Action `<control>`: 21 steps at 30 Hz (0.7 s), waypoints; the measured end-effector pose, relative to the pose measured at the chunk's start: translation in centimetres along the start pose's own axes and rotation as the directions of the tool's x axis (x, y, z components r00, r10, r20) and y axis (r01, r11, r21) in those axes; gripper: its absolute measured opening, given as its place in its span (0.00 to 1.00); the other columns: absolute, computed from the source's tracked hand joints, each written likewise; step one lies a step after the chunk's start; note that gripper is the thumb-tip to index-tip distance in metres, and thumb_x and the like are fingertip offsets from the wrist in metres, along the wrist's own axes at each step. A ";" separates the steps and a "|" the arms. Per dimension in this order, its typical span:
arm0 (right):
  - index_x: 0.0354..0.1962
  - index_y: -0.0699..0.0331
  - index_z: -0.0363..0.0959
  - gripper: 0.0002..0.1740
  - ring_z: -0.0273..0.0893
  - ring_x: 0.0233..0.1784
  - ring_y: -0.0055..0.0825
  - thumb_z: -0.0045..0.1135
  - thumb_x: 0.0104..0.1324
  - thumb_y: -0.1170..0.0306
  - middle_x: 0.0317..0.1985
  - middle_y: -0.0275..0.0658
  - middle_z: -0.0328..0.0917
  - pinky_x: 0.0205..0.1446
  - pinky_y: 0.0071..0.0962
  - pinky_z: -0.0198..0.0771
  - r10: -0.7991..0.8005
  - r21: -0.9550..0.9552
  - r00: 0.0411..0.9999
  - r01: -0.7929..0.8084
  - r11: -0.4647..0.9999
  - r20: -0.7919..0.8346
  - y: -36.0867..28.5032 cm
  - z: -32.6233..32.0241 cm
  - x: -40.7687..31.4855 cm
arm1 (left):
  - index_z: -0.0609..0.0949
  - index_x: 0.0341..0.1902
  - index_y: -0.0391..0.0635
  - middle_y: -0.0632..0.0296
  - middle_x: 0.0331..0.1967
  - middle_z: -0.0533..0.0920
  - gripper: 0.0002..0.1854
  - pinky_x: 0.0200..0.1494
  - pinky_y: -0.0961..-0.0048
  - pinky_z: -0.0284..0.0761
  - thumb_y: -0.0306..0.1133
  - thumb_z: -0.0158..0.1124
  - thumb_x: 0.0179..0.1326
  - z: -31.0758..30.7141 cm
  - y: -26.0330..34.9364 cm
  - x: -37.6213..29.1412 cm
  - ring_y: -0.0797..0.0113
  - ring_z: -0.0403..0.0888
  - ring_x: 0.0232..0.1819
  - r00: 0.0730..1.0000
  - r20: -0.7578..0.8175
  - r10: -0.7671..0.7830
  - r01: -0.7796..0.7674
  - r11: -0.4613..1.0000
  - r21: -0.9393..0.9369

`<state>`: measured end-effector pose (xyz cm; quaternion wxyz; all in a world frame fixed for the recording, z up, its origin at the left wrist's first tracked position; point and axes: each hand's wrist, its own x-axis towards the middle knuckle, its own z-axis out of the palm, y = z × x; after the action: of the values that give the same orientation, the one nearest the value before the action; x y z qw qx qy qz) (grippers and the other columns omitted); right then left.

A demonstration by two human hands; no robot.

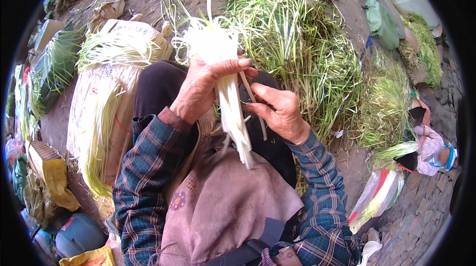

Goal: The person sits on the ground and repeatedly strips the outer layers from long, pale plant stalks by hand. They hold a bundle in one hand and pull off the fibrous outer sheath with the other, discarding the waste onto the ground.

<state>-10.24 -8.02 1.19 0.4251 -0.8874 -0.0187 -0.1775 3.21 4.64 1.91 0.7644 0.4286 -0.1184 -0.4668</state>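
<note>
My left hand (202, 80) is closed around a bunch of pale, long-stemmed leafy greens (234, 113), whose white ends point down over my lap. The bunch's upper part is washed out by glare. Just to the right, my right hand (277, 110) has its thumb and forefinger close to one loose stem (253, 98) at the bunch's side; whether they pinch it cannot be told. Beyond my knees lies a big heap of green, grassy stalks (290, 39). Sorted pale stalks (100, 132) lie over a wrapped bundle (124, 117) at my left, with more pale stalks (119, 48) across its far end.
Another grassy heap (386, 106) lies farther right. A person (431, 147) sits at the right beside a striped sack (375, 195) bearing pale stalks. At the lower left are a blue-grey container (80, 234), a cardboard box (42, 154) and a yellow sack (61, 184).
</note>
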 end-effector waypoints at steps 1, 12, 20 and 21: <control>0.39 0.67 0.74 0.16 0.79 0.30 0.30 0.61 0.53 0.67 0.31 0.44 0.79 0.31 0.25 0.75 0.003 0.015 1.000 -0.003 1.000 0.007 1.1 -0.3 -0.3 | 0.72 0.43 0.35 0.57 0.30 0.79 0.16 0.34 0.74 0.76 0.29 0.62 0.53 -0.1 0.2 -0.1 0.68 0.79 0.32 1.000 -0.003 -0.007 0.007 0.998 -0.055; 0.32 0.58 0.70 0.09 0.67 0.26 0.29 0.56 0.57 0.63 0.22 0.34 0.72 0.38 0.28 0.59 0.437 -0.801 0.898 -0.293 0.523 -0.043 20.7 -3.5 -8.0 | 0.69 0.48 0.31 0.62 0.29 0.73 0.20 0.28 0.77 0.69 0.27 0.60 0.53 -0.6 1.1 0.1 0.75 0.70 0.24 0.978 -0.172 0.119 -0.140 0.984 -0.112; 0.33 0.61 0.75 0.12 0.75 0.33 0.43 0.53 0.47 0.76 0.30 0.48 0.76 0.37 0.33 0.71 0.513 -0.298 0.785 -0.427 0.854 0.346 13.0 0.1 -17.2 | 0.70 0.45 0.34 0.61 0.29 0.74 0.17 0.28 0.75 0.74 0.25 0.61 0.52 -1.0 1.0 0.1 0.73 0.73 0.25 0.989 -0.132 0.065 -0.099 0.959 -0.267; 0.33 0.61 0.75 0.12 0.76 0.33 0.41 0.53 0.47 0.77 0.32 0.48 0.76 0.36 0.32 0.72 0.562 -0.460 0.752 -0.386 0.799 0.344 13.0 -0.9 -16.6 | 0.70 0.44 0.34 0.61 0.28 0.74 0.16 0.28 0.75 0.74 0.25 0.61 0.52 -0.9 0.9 0.1 0.73 0.74 0.25 0.990 -0.134 0.052 -0.086 0.961 -0.262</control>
<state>-23.69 -15.05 -13.50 0.2689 -0.9397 0.1429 0.1556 4.31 5.20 2.03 0.8371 0.3456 -0.0209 -0.4236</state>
